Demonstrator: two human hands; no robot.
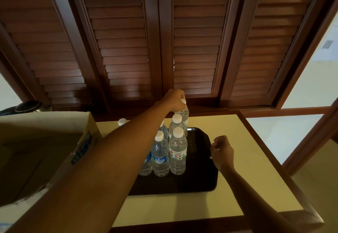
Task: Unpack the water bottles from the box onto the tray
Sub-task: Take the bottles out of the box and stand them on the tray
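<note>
A dark tray (201, 174) lies on the cream table (247, 159). Several clear water bottles with white caps stand upright on its left part, among them one with a blue label (160, 157) and one with a white label (177, 152). My left hand (174, 99) reaches across and grips the cap end of the farthest bottle (184, 115), at the tray's far edge. My right hand (222, 151) is a closed fist resting at the tray's right rim, with nothing visible in it. The open cardboard box (54, 141) stands at the left. Another white cap (122, 122) shows behind my left forearm.
Dark wooden louvred shutters (164, 41) rise straight behind the table. The table has a raised wooden border (270, 150) along its right side. A dark kettle-like object (29, 105) sits behind the box at the far left.
</note>
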